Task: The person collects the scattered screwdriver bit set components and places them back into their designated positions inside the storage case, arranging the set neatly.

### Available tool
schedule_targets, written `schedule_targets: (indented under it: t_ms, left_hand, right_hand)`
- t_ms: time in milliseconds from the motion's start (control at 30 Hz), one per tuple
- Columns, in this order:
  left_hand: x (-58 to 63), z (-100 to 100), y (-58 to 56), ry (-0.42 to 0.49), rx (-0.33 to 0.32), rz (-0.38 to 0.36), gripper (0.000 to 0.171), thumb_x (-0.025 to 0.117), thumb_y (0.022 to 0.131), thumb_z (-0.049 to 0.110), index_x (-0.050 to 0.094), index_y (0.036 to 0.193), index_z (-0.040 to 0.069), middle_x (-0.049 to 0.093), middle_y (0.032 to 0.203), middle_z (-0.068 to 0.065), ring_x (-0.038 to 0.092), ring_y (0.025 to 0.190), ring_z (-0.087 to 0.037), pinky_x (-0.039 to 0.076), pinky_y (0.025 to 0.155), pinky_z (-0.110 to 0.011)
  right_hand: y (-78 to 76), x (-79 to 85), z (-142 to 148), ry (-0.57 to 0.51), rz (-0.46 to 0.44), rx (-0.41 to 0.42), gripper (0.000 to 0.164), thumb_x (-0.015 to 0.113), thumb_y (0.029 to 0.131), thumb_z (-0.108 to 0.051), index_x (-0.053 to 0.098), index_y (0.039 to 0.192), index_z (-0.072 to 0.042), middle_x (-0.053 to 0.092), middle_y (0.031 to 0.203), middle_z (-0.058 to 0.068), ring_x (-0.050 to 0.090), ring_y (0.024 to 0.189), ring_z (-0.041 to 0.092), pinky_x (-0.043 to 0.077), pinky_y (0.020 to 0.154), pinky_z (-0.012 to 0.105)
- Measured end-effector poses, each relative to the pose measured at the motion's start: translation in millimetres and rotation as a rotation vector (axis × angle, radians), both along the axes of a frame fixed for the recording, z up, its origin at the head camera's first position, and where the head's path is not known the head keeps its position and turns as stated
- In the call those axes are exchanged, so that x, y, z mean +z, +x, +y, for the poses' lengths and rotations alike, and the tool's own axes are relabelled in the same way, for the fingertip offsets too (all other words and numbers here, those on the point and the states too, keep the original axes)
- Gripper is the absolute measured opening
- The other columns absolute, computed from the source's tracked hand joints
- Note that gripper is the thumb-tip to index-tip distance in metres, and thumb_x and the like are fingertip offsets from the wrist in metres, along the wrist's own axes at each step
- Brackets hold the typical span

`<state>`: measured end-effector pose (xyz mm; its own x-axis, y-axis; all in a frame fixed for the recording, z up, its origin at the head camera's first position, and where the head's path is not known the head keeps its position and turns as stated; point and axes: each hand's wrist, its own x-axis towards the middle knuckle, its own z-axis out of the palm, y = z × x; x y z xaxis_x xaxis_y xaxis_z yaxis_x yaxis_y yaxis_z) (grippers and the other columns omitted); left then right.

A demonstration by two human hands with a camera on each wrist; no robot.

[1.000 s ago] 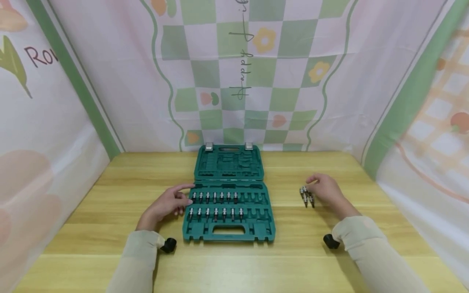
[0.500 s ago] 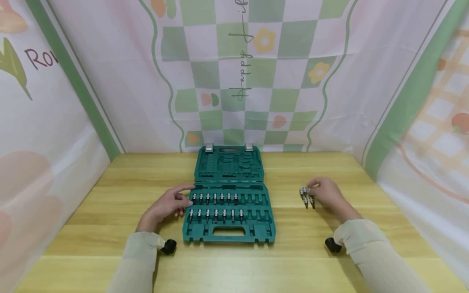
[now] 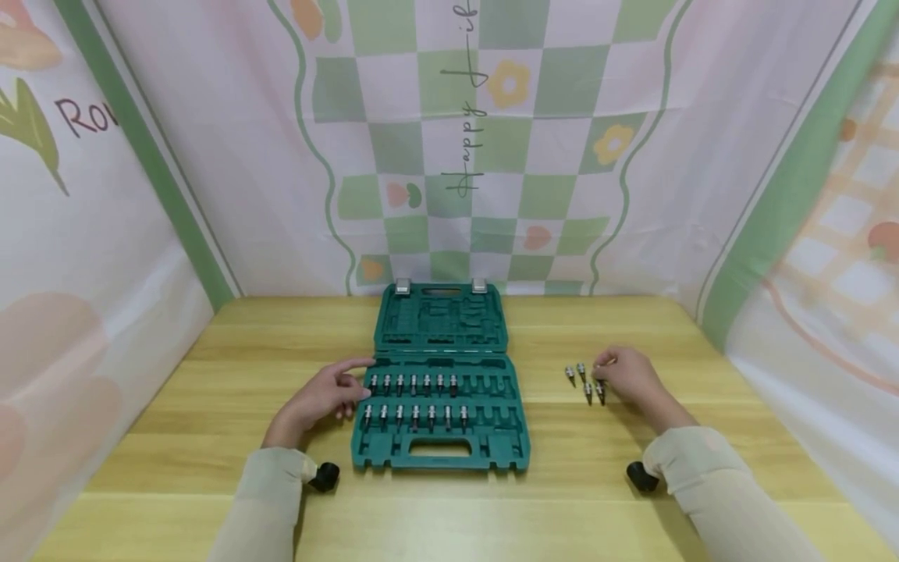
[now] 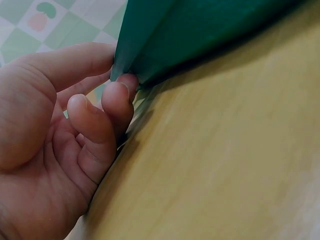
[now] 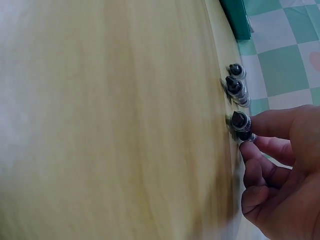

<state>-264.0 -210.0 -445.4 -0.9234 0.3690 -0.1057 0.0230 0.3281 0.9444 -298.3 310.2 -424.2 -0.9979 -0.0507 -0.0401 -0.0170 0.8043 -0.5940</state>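
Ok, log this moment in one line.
left hand: touching left edge of open green socket case | right hand: touching loose bit sockets on wood-grain table | both rows: right-end slots vacant

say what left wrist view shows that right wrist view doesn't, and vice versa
Left wrist only: the left hand, touching the green plastic case. Right wrist only: the right hand and silver cylindrical metal bits with dark tips, one at its fingertips. Both: part of that case, the yellow wooden table and the green-and-white checked cloth.
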Motion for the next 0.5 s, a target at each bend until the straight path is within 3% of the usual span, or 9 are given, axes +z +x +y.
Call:
schedule_targets:
  t_ms: [500]
  left_hand:
    - [-0.9, -0.5, -1.1, 0.0, -0.003, 0.009, 0.056, 0.063, 0.096, 0.012, 0.041, 0.148, 0.014, 0.063, 0.085, -0.014, 0.055, 0.058, -0.021, 0.048, 0.049, -0.029]
  right_hand:
    - [3.1, 4.8, -6.8, -0.036, 0.041, -0.062, 0.018, 0.063, 0.087, -0.012, 0.063, 0.097, 0.002, 0.064, 0.092, 0.015, 0.055, 0.081, 0.028, 0.046, 0.072, 0.044]
